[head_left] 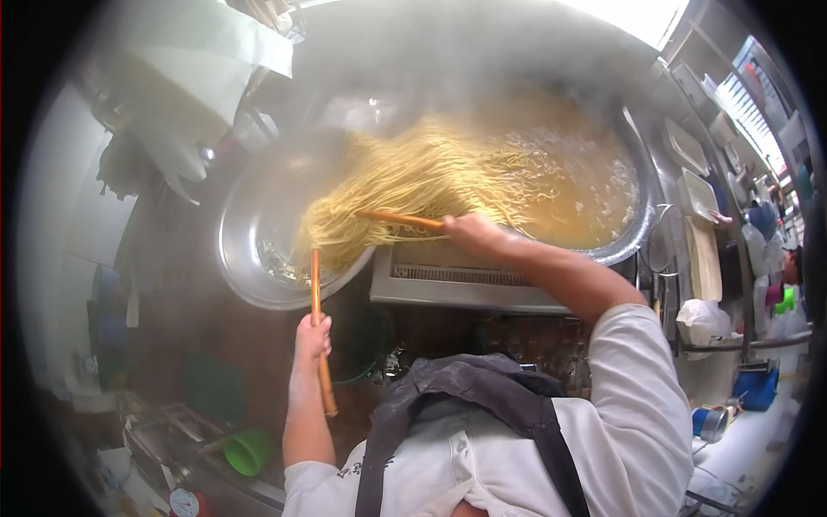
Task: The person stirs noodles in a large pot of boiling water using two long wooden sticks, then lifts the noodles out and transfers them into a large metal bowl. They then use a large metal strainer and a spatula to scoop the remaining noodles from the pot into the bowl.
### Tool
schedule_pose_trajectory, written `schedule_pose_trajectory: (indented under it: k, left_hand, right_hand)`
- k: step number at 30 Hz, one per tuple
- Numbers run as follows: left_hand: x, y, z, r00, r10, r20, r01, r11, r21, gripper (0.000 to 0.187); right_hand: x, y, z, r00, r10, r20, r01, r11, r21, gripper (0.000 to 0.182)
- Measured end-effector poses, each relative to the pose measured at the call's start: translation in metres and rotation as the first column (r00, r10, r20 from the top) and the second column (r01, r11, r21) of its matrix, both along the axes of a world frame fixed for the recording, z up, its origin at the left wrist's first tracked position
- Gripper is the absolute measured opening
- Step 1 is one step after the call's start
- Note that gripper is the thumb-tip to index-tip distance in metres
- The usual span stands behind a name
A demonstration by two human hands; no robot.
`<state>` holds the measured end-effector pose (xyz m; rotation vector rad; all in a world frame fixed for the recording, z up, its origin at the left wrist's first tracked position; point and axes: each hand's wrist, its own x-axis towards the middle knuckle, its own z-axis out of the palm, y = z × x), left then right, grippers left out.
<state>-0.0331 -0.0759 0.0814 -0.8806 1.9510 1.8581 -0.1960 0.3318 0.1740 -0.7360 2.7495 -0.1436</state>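
Observation:
My left hand (314,338) is wrapped around a wooden stick (316,284), whose upper end meets the noodles. A second wooden stick (401,220) is gripped in my right hand (475,236) and lies across the noodles, pointing left. A large mass of yellow noodles (422,177) stretches from a big pot of bubbling, cloudy water (594,194) leftward to a round metal bowl (234,233). Part of the noodles hangs over the bowl, where some strands lie at the bottom. The tips of both sticks are partly hidden among the noodles.
Thick steam blurs the far side. A metal ledge with a grate (465,276) sits between the pot and me. At lower left stands a green container (248,451) near a round dial (184,502). Shelves with trays (699,194) and a white plastic bag (705,319) line the right.

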Motion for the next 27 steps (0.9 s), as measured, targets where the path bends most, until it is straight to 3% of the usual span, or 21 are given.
schedule_pose_trajectory:
  k: [1, 2, 3, 4, 5, 6, 7, 8, 10, 13, 15, 17, 18, 20, 24, 27]
  left_hand:
    - [0.013, -0.019, -0.005, 0.989, -0.137, 0.063, 0.146, 0.973, -0.177, 0.025]
    - [0.031, -0.045, -0.012, 0.955, -0.259, 0.147, 0.294, 0.895, -0.335, 0.030]
    - [0.061, -0.084, -0.037, 0.866, -0.500, 0.008, 0.346, 0.588, -0.731, 0.046]
    - [0.082, -0.113, -0.020, 0.922, -0.386, 0.040, 0.325, 0.711, -0.624, 0.055]
    - [0.094, -0.134, 0.024, 0.879, -0.459, 0.129, 0.409, 0.589, -0.697, 0.054]
    - [0.096, -0.139, 0.086, 0.846, -0.458, 0.275, 0.515, 0.563, -0.647, 0.052]
    - [0.108, -0.172, 0.109, 0.866, -0.356, 0.350, 0.499, 0.660, -0.562, 0.052]
    - [0.111, -0.169, 0.157, 0.848, -0.353, 0.394, 0.529, 0.574, -0.625, 0.054]
    - [0.091, -0.122, 0.250, 0.774, -0.229, 0.590, 0.627, 0.403, -0.667, 0.052]
    - [0.050, -0.015, 0.308, 0.919, -0.260, 0.297, 0.393, 0.543, -0.742, 0.047]
    - [0.030, 0.023, 0.255, 0.911, -0.413, 0.018, 0.294, 0.617, -0.730, 0.038]
    - [-0.009, 0.144, 0.270, 0.887, -0.336, 0.316, 0.419, 0.873, -0.249, 0.032]
    - [-0.018, 0.174, 0.254, 0.816, -0.457, 0.354, 0.531, 0.835, -0.145, 0.028]
    - [-0.035, 0.226, 0.232, 0.737, -0.538, 0.408, 0.507, 0.840, 0.192, 0.026]
    - [-0.088, 0.297, 0.153, 0.728, -0.629, 0.273, 0.578, 0.777, 0.249, 0.015]
    - [-0.143, 0.354, 0.090, 0.831, -0.529, 0.171, 0.483, 0.839, 0.249, 0.014]
  right_hand:
    - [0.004, 0.026, 0.035, 0.993, -0.085, 0.084, 0.073, 0.989, 0.131, 0.024]
    - [0.007, 0.069, 0.047, 0.996, -0.074, 0.056, 0.068, 0.992, 0.107, 0.026]
    - [0.010, 0.107, 0.061, 0.994, -0.108, 0.033, 0.101, 0.982, 0.162, 0.026]
    - [0.017, 0.147, 0.076, 0.972, -0.219, 0.087, 0.207, 0.970, 0.130, 0.025]
    - [0.029, 0.169, 0.125, 0.933, -0.285, 0.222, 0.243, 0.950, 0.198, 0.028]
    - [0.036, 0.209, 0.134, 0.915, -0.335, 0.227, 0.285, 0.932, 0.224, 0.032]
    - [0.045, 0.257, 0.134, 0.933, -0.305, 0.194, 0.277, 0.948, 0.159, 0.033]
    - [0.060, 0.270, 0.166, 0.860, -0.454, 0.234, 0.420, 0.889, 0.181, 0.033]
    - [0.079, 0.330, 0.181, 0.802, -0.570, 0.178, 0.559, 0.821, 0.111, 0.040]
    - [0.087, 0.394, 0.192, 0.684, -0.714, 0.149, 0.709, 0.699, 0.097, 0.033]
    - [0.079, 0.426, 0.188, 0.628, -0.766, 0.137, 0.755, 0.642, 0.130, 0.031]
    - [0.062, 0.456, 0.181, 0.574, -0.809, 0.128, 0.791, 0.588, 0.169, 0.030]
    - [0.054, 0.473, 0.171, 0.611, -0.785, 0.102, 0.762, 0.619, 0.192, 0.031]
    - [0.031, 0.505, 0.139, 0.685, -0.727, 0.043, 0.699, 0.673, 0.241, 0.031]
    - [-0.027, 0.496, 0.073, 0.723, -0.670, 0.167, 0.597, 0.728, 0.337, 0.025]
    - [-0.063, 0.457, -0.015, 0.759, -0.611, 0.226, 0.580, 0.792, 0.192, 0.030]
